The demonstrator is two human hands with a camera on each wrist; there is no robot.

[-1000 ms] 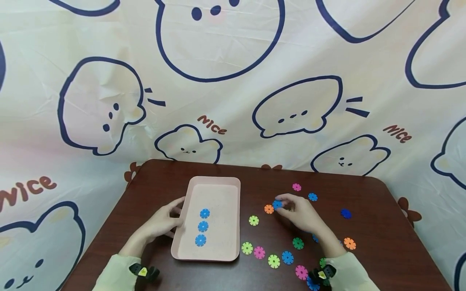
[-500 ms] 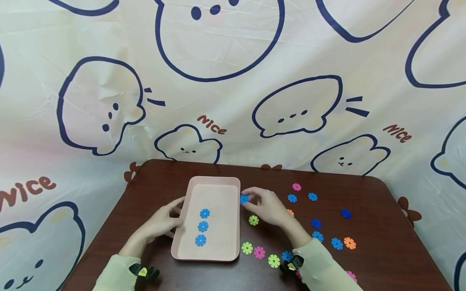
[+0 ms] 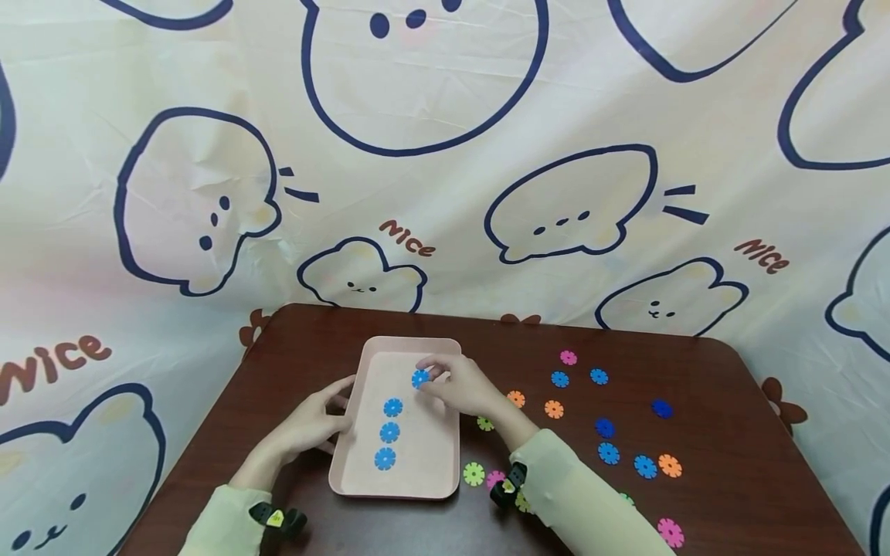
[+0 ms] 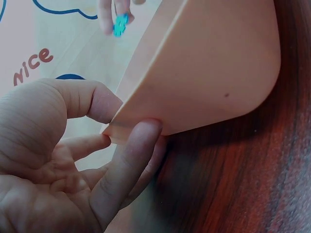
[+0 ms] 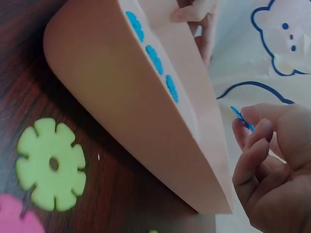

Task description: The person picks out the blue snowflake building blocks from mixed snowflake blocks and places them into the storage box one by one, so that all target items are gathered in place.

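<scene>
A pale pink rectangular tray point(image 3: 424, 471) lies on the table, with three blue notched discs point(image 3: 390, 432) in a column on its floor. My left hand point(image 3: 309, 421) grips the tray's left rim, thumb and fingers on either side of the wall in the left wrist view. Over the far part of the tray is my right hand point(image 3: 459, 384). It pinches another blue notched disc point(image 3: 420, 378) between thumb and fingertips; the right wrist view shows this disc point(image 5: 241, 118) edge-on, above the tray wall.
Right of the tray, several notched discs lie scattered on the dark wooden table point(image 3: 730, 448): orange point(image 3: 554, 409), green point(image 3: 473, 474), pink point(image 3: 670, 533) and blue point(image 3: 645, 466). My right forearm covers some of them. A printed cloth point(image 3: 445, 193) hangs behind the table.
My right hand has carried the blue disc leftward from among the scattered discs, past the tray's right rim, to above the tray. The left hand has stayed at the left rim.
</scene>
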